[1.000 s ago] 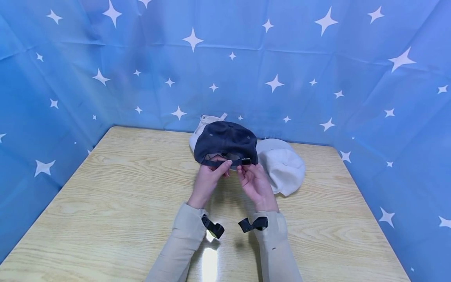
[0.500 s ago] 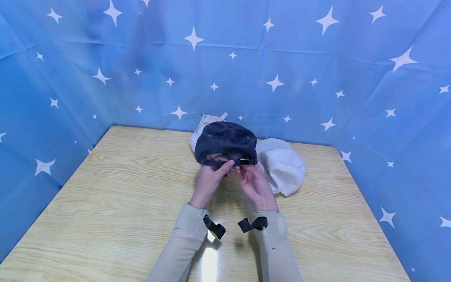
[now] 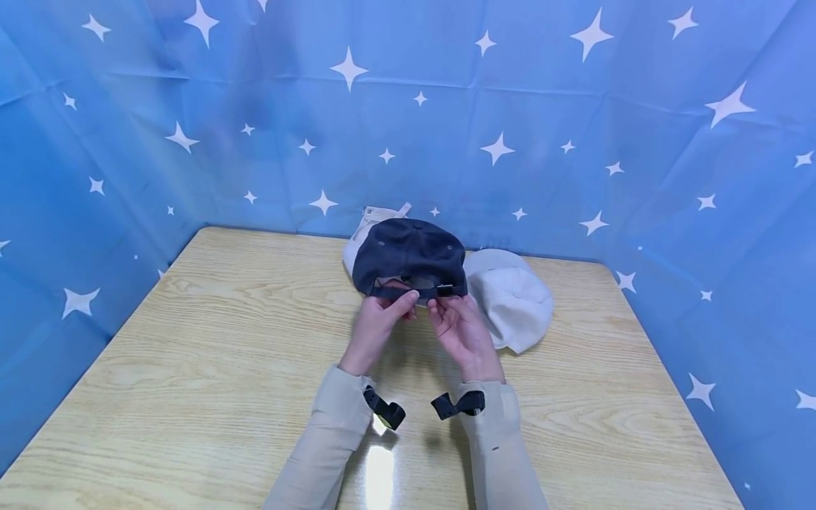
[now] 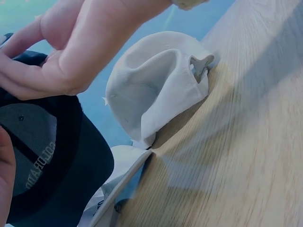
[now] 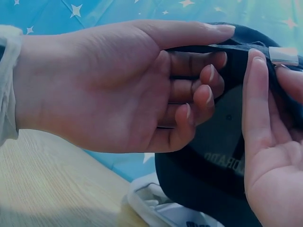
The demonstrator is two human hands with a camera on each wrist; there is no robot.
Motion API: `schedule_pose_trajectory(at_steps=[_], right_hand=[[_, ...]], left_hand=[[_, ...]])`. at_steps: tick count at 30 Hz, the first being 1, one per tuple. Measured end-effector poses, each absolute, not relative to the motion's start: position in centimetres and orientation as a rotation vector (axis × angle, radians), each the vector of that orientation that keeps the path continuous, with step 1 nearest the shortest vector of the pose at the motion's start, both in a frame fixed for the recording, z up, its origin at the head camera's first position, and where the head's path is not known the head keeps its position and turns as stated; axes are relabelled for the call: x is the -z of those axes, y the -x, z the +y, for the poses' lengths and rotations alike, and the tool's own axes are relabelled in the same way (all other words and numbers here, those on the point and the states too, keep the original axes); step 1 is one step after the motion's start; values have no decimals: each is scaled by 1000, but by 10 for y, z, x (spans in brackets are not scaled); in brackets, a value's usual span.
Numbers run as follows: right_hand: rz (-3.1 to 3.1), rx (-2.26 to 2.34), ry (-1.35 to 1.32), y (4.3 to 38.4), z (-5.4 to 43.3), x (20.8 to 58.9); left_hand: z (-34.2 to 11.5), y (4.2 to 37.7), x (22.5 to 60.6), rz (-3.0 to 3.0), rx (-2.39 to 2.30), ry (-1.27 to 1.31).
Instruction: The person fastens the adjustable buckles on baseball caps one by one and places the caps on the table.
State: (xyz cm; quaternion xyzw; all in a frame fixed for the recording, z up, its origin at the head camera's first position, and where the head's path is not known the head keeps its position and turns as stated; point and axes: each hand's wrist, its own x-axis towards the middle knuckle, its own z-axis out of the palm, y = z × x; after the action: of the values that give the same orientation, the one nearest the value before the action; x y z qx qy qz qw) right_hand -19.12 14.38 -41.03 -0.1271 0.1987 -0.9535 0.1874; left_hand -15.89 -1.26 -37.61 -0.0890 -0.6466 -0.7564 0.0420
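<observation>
In the head view a navy baseball cap (image 3: 411, 248) is held up with its back strap toward me. My left hand (image 3: 372, 329) pinches the strap (image 3: 389, 292), thumb on the near side. At the black buckle (image 3: 444, 290), my right hand (image 3: 468, 336) grips the strap's other end. In the right wrist view the left hand (image 5: 104, 90) lies across, several fingers curled behind the strap. There the right hand (image 5: 274, 161) has its fingertips by the shiny buckle (image 5: 284, 56). Pale lettering (image 4: 42, 163) shows inside the cap in the left wrist view.
A white cap (image 3: 510, 301) lies on the wooden table (image 3: 223, 368) to the right of the navy one. Another pale cap (image 3: 360, 237) is partly hidden behind it. A blue curtain (image 3: 268, 106) with white stars hangs along the back and sides.
The left hand and the strap shift slightly right, then return. The buckle tilts a little and levels again. Both hands keep hold of the navy cap, and the other caps stay put.
</observation>
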Motion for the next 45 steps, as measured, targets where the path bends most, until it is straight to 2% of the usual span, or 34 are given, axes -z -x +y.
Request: schedule_pose_trajectory(at_steps=[45], right_hand=[[645, 2673, 389, 190, 141, 407]], left_hand=[[-12, 159, 372, -1937, 2331, 274]])
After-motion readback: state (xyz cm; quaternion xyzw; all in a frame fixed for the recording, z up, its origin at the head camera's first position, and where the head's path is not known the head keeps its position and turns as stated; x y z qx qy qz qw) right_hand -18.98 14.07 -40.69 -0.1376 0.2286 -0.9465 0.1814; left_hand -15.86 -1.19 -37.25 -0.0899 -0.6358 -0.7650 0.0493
